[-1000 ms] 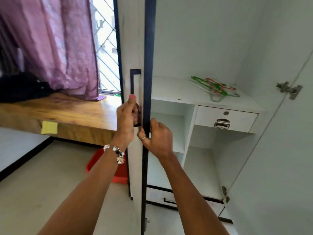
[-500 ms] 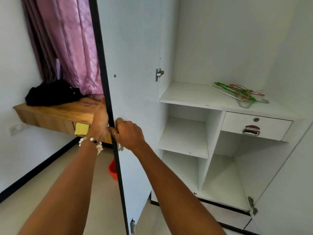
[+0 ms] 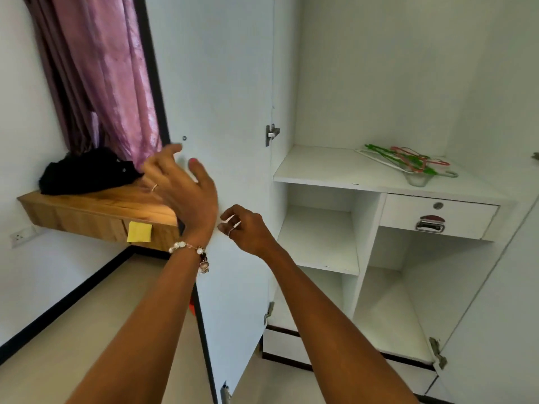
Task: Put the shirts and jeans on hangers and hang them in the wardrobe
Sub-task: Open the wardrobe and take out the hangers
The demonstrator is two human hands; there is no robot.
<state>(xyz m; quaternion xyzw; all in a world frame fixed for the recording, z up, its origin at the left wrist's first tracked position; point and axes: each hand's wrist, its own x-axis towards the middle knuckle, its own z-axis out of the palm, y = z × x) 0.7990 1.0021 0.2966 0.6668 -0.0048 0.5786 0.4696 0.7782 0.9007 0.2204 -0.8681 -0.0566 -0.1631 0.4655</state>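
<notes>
Wardrobe door (image 3: 221, 112) stands wide open, and both hands are in front of its inner face, a little apart from each other and neither gripping anything. The left hand (image 3: 186, 191) has its fingers spread and loose, up near the door's dark outer edge; whether it touches the panel I cannot tell through the blur. The right hand (image 3: 248, 228) sits lower, toward the hinge side of the door, fingers loosely curled on nothing. My read: the door is open to give access, so the hands have no reason to hold it.

Hinge-side of the door the wardrobe (image 3: 379, 83) shows its shelves, and on the upper shelf (image 3: 320, 170) lies a tangle of green, red and white hangers (image 3: 408, 161), handy for the first step. Beyond the door's outer edge, a dark heap of clothes (image 3: 84, 173) rests on the wooden bench (image 3: 87, 211), under the pink curtain (image 3: 102, 68); which are shirts and which jeans I cannot make out. Nothing hangs yet, so the job looks barely begun
</notes>
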